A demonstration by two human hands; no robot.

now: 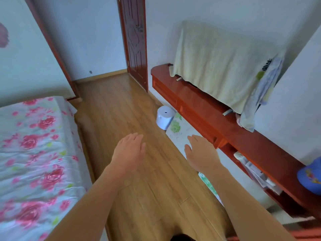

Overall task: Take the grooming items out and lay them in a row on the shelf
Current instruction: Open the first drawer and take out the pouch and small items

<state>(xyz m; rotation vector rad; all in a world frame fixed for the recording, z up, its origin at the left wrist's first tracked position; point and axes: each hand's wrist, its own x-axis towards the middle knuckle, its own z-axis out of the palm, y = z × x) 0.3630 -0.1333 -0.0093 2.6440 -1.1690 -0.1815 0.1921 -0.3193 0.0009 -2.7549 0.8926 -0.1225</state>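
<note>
The left hand (129, 150) at 7 o'clock and the right hand (201, 152) at 5 o'clock were held flat and relaxed, nothing gripped, while the red shelf (260, 145) was seen at 3 o'clock.

Pale walls (86, 32), wooden plank floor (121, 105) down the middle. Dark red door (134, 40) at twelve o'clock, floral-covered bed (34, 145) at nine. Glossy red shelf (255, 138) at three, cream cloth (217, 63) draped above.

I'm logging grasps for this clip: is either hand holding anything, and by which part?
Nothing is held: the left hand and right hand are both open and empty.
</note>
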